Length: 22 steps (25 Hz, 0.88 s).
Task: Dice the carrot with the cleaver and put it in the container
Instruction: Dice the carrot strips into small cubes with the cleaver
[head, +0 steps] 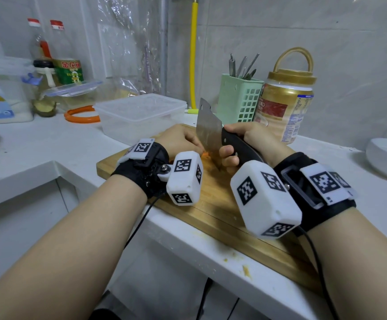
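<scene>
On a white kitchen counter, a wooden cutting board [213,204] lies; the cleaver [208,132] is gripped by the right hand [245,144], the mostly hidden carrot [206,154] steadied under the left hand [181,140]. Fingertips are best kept tucked; the container [139,114] waits behind.

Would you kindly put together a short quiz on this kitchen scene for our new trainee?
1. Which hand grips the cleaver?
2. True or false: the clear container lies behind the cutting board.
3. What does the green basket hold: A utensils, B carrots, C bottles?

Key:
1. The right hand; the left hand steadies the carrot.
2. True.
3. A.
</scene>
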### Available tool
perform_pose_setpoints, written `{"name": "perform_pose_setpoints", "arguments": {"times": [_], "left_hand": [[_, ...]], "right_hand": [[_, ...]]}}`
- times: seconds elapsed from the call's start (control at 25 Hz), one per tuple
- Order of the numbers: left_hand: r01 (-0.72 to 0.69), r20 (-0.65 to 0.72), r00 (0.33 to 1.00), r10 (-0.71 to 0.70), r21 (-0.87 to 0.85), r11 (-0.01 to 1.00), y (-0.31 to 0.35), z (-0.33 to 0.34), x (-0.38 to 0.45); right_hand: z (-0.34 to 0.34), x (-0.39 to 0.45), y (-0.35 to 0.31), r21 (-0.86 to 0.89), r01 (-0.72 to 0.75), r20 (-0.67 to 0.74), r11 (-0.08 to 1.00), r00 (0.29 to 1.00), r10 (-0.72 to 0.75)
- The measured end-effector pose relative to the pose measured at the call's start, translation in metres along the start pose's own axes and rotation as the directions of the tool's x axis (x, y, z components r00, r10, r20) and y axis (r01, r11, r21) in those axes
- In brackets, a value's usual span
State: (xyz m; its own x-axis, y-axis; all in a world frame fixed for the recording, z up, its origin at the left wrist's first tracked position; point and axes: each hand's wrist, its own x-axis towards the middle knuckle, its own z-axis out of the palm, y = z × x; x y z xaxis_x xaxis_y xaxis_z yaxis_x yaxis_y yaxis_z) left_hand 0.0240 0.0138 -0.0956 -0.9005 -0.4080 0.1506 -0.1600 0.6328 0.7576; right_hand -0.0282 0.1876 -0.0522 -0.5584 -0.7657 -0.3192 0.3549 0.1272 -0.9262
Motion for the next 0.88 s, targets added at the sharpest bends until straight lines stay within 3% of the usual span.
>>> {"name": "perform_pose_setpoints", "arguments": {"times": [0.44,0.72,0.88], "left_hand": [[0.081,-0.069,0.994,-0.079,0.02,0.997,-0.003,0.001,0.004],[0.047,-0.054,0.997,-0.047,0.005,0.999,-0.004,0.0,0.003],[0.041,-0.047,0.998,-0.041,-0.001,0.999,-0.001,0.0,0.0]], "right_hand": [[-0.005,0.009,0.013,0.068,0.056,0.034,0.996,0.998,-0.058],[-0.001,-0.001,0.01,0.155,0.088,0.06,0.984,0.993,-0.098],[-0.002,-0.001,0.011,0.109,0.073,0.066,0.991,0.995,-0.08]]}}
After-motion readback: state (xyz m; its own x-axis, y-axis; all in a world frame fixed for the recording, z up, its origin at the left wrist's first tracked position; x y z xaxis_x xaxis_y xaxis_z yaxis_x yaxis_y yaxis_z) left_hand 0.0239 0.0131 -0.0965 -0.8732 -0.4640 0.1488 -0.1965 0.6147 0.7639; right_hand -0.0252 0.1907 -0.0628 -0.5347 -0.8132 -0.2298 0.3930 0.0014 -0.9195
